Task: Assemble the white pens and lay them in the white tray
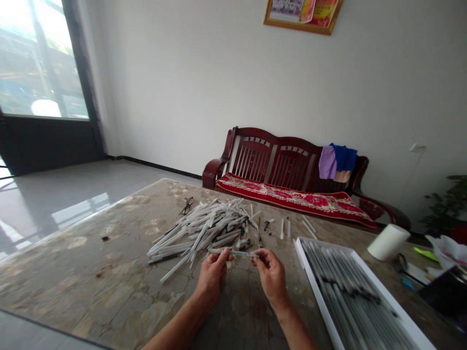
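- White plastic tube [233,252] held level above the stone tabletop [91,287].
- Left hand [212,278] and right hand [270,278]: fingers [226,255] pinched narrowly on the tube.
- Step judged as handling one tube; keeping it aligned is called for next.

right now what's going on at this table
A person is holding a slim white plastic stick between their left hand and right hand, above a stone-patterned table. Just beyond the hands lies a loose heap of similar white sticks. To the right sits a white tray filled with long, thin grey rods.
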Tool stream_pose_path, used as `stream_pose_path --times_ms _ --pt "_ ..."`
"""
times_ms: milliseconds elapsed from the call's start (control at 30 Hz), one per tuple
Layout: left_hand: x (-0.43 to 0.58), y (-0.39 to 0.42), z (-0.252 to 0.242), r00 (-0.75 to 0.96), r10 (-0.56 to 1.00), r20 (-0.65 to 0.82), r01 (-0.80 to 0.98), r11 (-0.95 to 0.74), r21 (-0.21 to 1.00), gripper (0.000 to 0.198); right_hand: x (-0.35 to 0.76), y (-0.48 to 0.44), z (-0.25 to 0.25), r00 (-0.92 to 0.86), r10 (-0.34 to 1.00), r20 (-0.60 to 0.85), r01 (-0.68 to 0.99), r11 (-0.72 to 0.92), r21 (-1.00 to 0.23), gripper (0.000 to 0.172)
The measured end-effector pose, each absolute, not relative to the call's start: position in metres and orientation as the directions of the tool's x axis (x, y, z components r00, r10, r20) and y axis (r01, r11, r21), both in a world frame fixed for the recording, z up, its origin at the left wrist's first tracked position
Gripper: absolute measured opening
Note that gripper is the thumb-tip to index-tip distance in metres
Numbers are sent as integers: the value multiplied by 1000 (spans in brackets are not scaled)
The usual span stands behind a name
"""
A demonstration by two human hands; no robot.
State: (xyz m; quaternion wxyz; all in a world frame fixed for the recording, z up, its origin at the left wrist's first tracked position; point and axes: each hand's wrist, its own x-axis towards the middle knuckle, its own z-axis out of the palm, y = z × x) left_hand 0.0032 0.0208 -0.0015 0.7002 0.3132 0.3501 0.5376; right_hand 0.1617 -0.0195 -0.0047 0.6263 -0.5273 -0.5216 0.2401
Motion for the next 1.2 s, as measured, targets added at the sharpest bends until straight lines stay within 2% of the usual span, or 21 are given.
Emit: stream_pose_path --times_ms 233,600,867,1033,1200 --pt "3 22 -5 188 971 -150 -536 229 812 48 164 -22 -3 283 817 503 425 363 -829 9" --pt "4 24 -8 189 968 -167 -535 244 809 48 160 -22 -2 369 800 473 343 355 -870 10" --pt "3 22 -4 206 966 -157 -484 240 841 50 165 -21 -11 305 795 524 459 359 -812 9" --pt "5 20 -3 195 968 -156 -427 227 875 52 166 -21 -16 317 808 497 476 318 -820 10" --pt "5 20 -5 205 966 -156 -448 235 863 51 164 -26 -11 231 812 536 541 350 -764 12"
